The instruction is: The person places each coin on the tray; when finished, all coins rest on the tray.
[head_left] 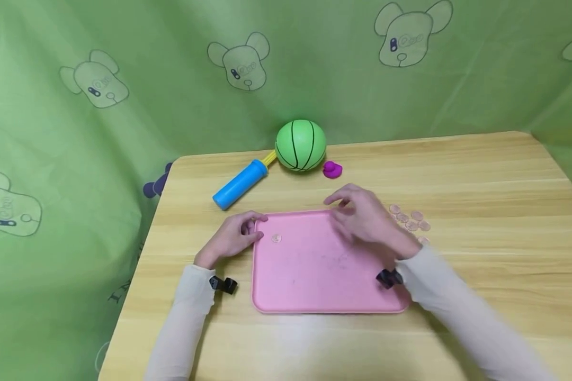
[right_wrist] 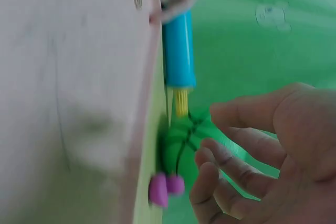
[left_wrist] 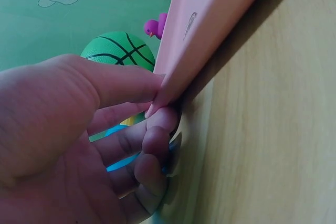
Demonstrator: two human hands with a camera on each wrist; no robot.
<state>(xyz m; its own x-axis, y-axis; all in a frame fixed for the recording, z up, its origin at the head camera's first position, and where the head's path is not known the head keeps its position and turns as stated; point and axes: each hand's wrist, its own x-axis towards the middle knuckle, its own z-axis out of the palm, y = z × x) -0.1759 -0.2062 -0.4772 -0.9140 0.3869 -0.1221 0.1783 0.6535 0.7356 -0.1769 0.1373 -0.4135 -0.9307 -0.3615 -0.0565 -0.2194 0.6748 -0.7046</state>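
My left hand [head_left: 231, 238] grips the left rim of a pink tray [head_left: 310, 286] near its far corner. In the left wrist view, the thumb lies on top of the rim and the curled fingers are underneath. One coin [head_left: 276, 238] lies flat in the tray, close to that hand. Over the tray's far right part hovers my right hand [head_left: 362, 214], its fingers loosely bent. The right wrist view shows a gap between its thumb and fingers, with nothing held there. Several similar coins [head_left: 412, 226] lie on the table to the right of the tray.
A green ball [head_left: 301, 145] with black lines sits near the table's back edge. Left of it is a blue pump [head_left: 240, 183] with a yellow end; right of it, a small purple duck [head_left: 332, 169]. Green curtains surround the wooden table [head_left: 481, 185].
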